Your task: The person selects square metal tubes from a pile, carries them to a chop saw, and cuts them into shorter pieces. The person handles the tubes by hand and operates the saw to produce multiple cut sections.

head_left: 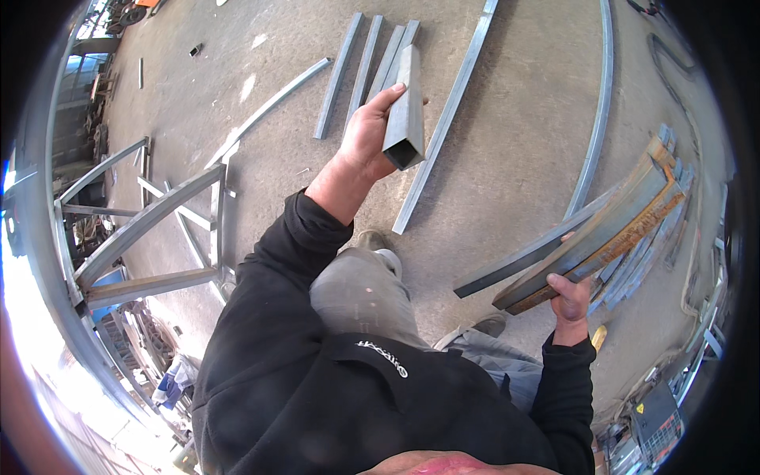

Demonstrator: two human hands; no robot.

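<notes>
My left hand point(362, 144) is closed round a short grey square steel tube point(407, 111), raised above the floor. The tube's hollow near end faces me, and my thumb lies along its upper side. On the right, my right hand point(571, 301) grips a pair of rusty steel tubes point(606, 226). Its thumb presses the near side while fingertips show at the far side. Beside them lies a grey steel tube point(522, 255), partly covered by the rusty ones. Whether my right hand also touches this tube, I cannot tell.
Several cut tubes point(339, 77) lie on the concrete floor ahead, with long tubes point(455, 103) point(599, 111) to their right. A welded metal frame point(150, 218) stands at the left. More tubes point(645, 245) are stacked at the right, near a cable point(666, 67).
</notes>
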